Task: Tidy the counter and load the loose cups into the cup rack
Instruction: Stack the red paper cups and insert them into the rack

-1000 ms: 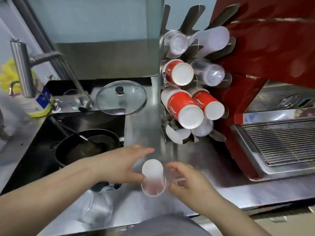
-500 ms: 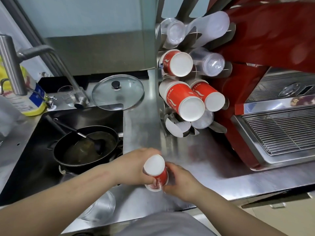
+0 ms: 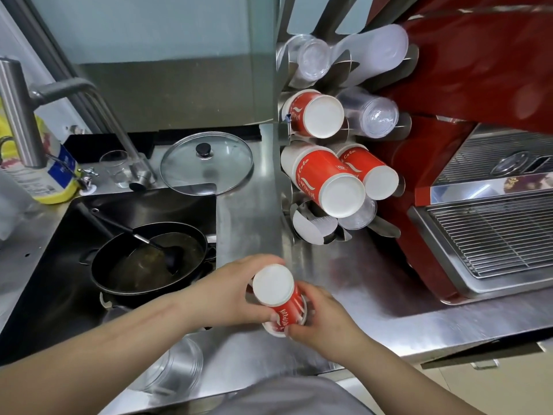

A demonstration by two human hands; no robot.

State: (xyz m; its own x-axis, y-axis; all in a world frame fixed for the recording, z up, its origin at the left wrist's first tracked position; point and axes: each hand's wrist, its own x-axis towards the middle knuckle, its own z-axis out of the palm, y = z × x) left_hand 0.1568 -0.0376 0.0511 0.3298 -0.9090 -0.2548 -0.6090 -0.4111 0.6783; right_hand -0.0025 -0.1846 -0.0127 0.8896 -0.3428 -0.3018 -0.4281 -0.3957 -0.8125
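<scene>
Nearest us, a clear plastic cup (image 3: 176, 371) is lying on the steel counter (image 3: 248, 205). Just beyond it, we are gripping a red paper cup (image 3: 278, 298) upside down above the counter, our left hand (image 3: 230, 292) curling round its left side and our right hand (image 3: 320, 316) pinching its lower rim. To the left, a black pan (image 3: 149, 259) is sitting in the sink (image 3: 54, 295). Farther back, the cup rack (image 3: 344, 133) is holding red and clear cups, with a glass lid (image 3: 206, 163) lying beside it.
</scene>
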